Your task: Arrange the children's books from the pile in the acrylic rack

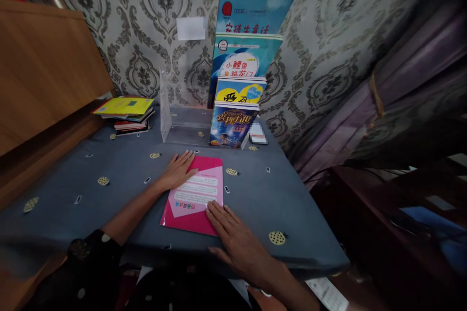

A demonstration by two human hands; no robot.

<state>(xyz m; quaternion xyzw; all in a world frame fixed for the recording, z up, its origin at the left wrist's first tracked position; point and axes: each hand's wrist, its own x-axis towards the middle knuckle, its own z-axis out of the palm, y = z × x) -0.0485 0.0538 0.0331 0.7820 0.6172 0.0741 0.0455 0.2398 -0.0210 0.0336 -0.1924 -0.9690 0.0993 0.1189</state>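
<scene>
A pink book [195, 194] lies flat on the grey-blue tablecloth [120, 180], back cover up with white text panels. My left hand [177, 170] rests flat on its upper left corner, fingers stretched out. My right hand [233, 235] lies flat on its lower right corner and the cloth, fingers spread. Neither hand grips anything.
A clear acrylic book stand [175, 119] at the back holds several upright books [237, 82] in stepped rows against the patterned wall. A stack of books [126, 114] with a yellow cover on top lies at the back left. A wooden headboard is left, dark curtains and furniture right.
</scene>
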